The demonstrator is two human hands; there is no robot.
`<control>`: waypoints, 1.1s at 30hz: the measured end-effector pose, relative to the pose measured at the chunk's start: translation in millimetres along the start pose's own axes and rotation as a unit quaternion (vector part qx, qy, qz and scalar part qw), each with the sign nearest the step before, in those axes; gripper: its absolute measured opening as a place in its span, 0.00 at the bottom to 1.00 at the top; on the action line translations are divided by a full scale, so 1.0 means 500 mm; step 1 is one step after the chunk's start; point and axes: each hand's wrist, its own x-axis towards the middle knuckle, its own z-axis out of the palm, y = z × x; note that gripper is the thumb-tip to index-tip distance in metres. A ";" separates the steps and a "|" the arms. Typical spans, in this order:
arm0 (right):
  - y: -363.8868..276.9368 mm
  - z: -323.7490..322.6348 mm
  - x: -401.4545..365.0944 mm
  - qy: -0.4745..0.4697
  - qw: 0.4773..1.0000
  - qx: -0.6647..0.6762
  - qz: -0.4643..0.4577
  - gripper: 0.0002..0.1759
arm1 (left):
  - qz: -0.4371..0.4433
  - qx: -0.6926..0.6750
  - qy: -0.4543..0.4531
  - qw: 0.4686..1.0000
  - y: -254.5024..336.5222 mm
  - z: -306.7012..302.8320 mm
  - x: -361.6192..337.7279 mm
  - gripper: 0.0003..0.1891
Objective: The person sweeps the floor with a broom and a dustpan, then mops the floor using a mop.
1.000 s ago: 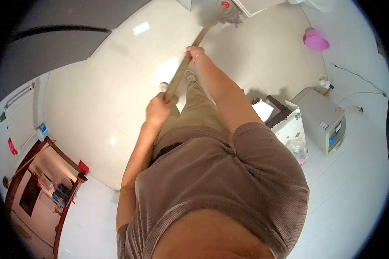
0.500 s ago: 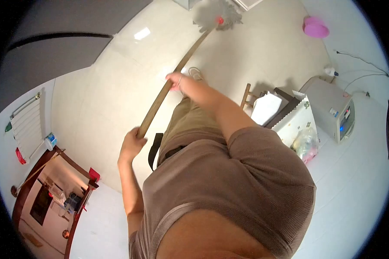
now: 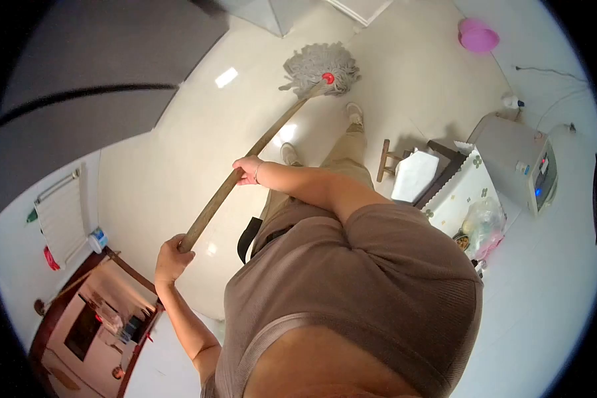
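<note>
A string mop lies across my front, with a grey strand head (image 3: 315,65) spread on the floor and a red socket (image 3: 328,78) where the wooden handle (image 3: 275,131) joins it. My left hand (image 3: 173,257) is closed round the handle's upper end, out to the left of my body. Farther down the shaft, my right hand (image 3: 248,170) grips it at about the middle, with a thin bracelet at the wrist. The mop head rests just beyond my feet.
To the right stand a small wooden stool (image 3: 385,160), a table with a patterned white cloth (image 3: 474,174) and a grey appliance (image 3: 511,152). A pink basin (image 3: 479,37) sits by the far wall. A dark grey surface (image 3: 106,60) fills the upper left; a doorway (image 3: 89,318) is lower left.
The mop head has moved nearer to my feet and slightly left, and now shows sharply. Both hands have shifted down and left in view with the handle. My second foot now shows.
</note>
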 end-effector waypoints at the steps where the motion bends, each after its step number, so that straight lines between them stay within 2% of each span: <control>1: -0.034 -0.018 -0.016 0.013 1.000 0.008 -0.025 0.16 | 0.008 0.008 0.001 1.000 0.042 0.000 0.014 0.18; 6: -0.218 -0.169 -0.063 0.030 0.997 0.021 -0.072 0.13 | 0.062 0.011 0.028 0.998 0.222 0.050 0.106 0.18; 7: -0.255 -0.204 -0.078 0.027 0.996 0.026 -0.078 0.13 | 0.057 0.045 0.025 0.997 0.281 0.065 0.111 0.18; 10: -0.369 -0.308 -0.142 0.126 0.986 -0.017 -0.108 0.10 | 0.077 0.054 0.030 0.995 0.442 0.130 0.131 0.19; 13: -0.480 -0.417 -0.191 0.138 0.984 0.005 -0.115 0.11 | 0.095 0.035 0.046 0.994 0.582 0.190 0.164 0.18; 15: -0.551 -0.486 -0.199 0.129 0.984 0.031 -0.119 0.12 | 0.100 0.081 0.073 0.989 0.693 0.217 0.170 0.18; 17: -0.625 -0.545 -0.211 0.162 0.973 0.076 -0.143 0.12 | 0.111 0.118 0.071 0.984 0.797 0.241 0.191 0.18; 19: -0.711 -0.630 -0.237 0.111 0.961 0.169 -0.188 0.11 | 0.133 0.202 0.088 0.966 0.908 0.273 0.227 0.19; 21: -0.796 -0.694 -0.270 0.084 0.949 0.195 -0.231 0.08 | 0.148 0.243 0.088 0.955 1.007 0.299 0.278 0.21; 23: -0.863 -0.724 -0.311 0.104 0.932 0.198 -0.286 0.07 | 0.191 0.255 0.102 0.943 1.106 0.315 0.331 0.14; 25: -0.906 -0.740 -0.352 0.105 0.929 0.186 -0.302 0.07 | 0.206 0.269 0.113 0.934 1.191 0.338 0.408 0.13; 27: -0.929 -0.740 -0.384 0.104 0.926 0.173 -0.320 0.08 | 0.230 0.268 0.103 0.930 1.253 0.359 0.479 0.13; 29: -0.947 -0.739 -0.411 0.222 0.917 0.078 -0.321 0.10 | 0.231 0.262 0.087 0.933 1.290 0.373 0.522 0.13; 33: -0.945 -0.732 -0.441 0.266 0.918 0.002 -0.293 0.13 | 0.239 0.223 0.057 0.943 1.275 0.354 0.500 0.15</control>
